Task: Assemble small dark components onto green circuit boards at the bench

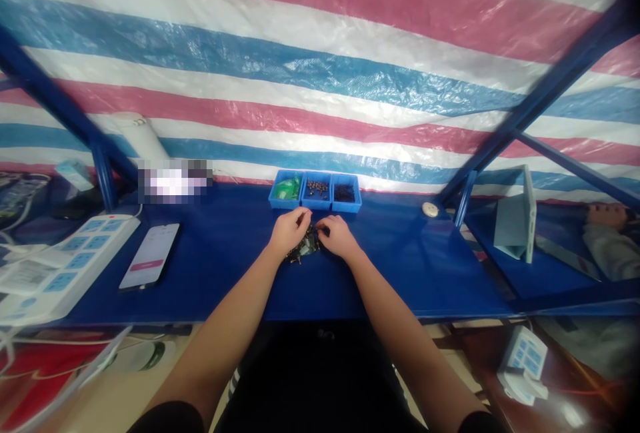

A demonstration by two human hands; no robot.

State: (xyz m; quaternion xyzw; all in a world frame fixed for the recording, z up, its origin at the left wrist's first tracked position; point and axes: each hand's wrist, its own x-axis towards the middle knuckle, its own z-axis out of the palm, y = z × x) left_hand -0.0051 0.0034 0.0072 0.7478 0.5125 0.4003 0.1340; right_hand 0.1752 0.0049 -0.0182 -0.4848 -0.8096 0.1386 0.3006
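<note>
Parts pile [304,248] under left hand [289,230], right hand [337,235]; both curled, grip cannot tell.

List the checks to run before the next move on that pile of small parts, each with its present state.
1. Both the left hand and the right hand are at the pile of small parts: ok.
2. What either hand pinches: cannot tell, too small.
3. Three blue bins upright just behind the pile: ok.
4. Pile well back from the front edge of the table: ok.
5. The phone lies apart from the pile, to the left: ok.
</note>
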